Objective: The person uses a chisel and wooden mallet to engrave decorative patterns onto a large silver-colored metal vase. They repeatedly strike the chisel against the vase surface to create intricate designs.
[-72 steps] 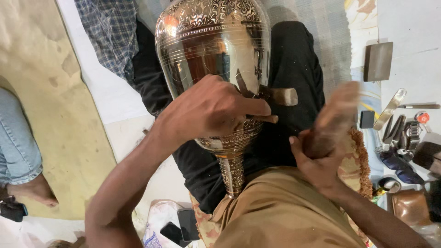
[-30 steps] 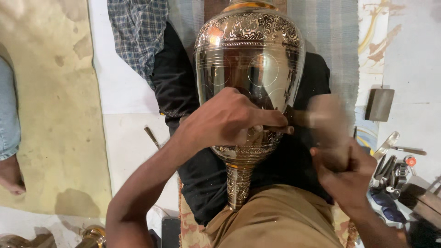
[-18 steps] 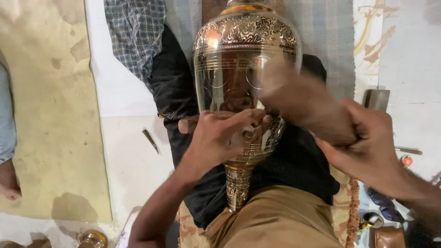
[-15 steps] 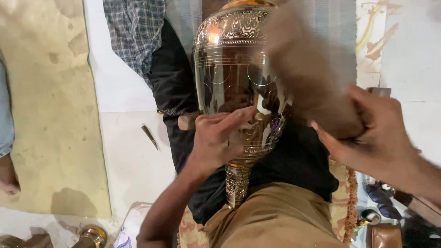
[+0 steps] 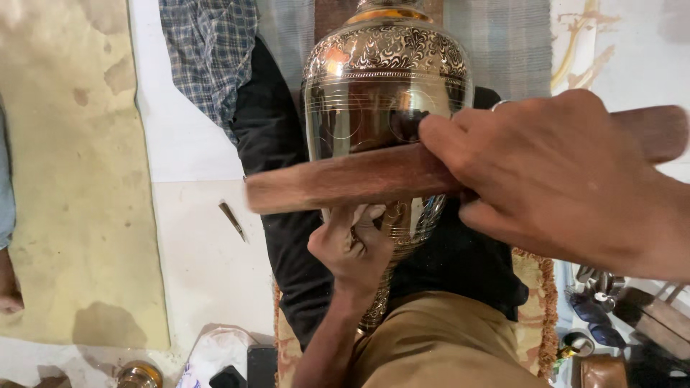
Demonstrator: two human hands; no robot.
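While the head camera is looking straight down, a large brass vase (image 5: 388,108) with an engraved shoulder band is lying across the person's lap, its narrow stem pointing toward the body and its wide end resting away on a dark cloth (image 5: 280,187). The left hand (image 5: 353,248) is pressing against the lower belly of the vase near the stem, its fingers (image 5: 366,215) curled tight together against the metal; whether they are pinching a small tool is not clear. The right hand (image 5: 568,179) is filling the near right of the view, its fingers wrapping closed around a long wooden stick (image 5: 345,179) that is crossing in front of the vase, slightly blurred. A checked cloth (image 5: 208,50) is lying beyond the dark one. A small pointed metal tool (image 5: 233,220) is lying on the pale floor (image 5: 194,259) to the left. More tools (image 5: 604,302) are sitting in a cluster at the lower right.
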